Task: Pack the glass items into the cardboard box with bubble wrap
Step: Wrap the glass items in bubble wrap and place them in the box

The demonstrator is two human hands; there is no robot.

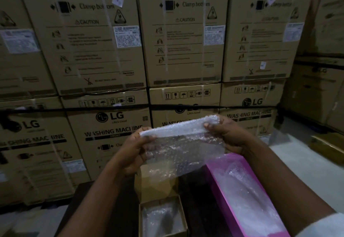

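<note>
Above the open box (pixel 162 216), my left hand (pixel 133 149) and right hand (pixel 229 134) each pinch an end of the bubble wrap (pixel 182 143), stretched between them beside the pink carton (pixel 240 186).

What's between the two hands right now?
In the head view, a folded sheet of bubble wrap spans the gap; the left hand and right hand each pinch one end of it, above the open cardboard box.
</note>
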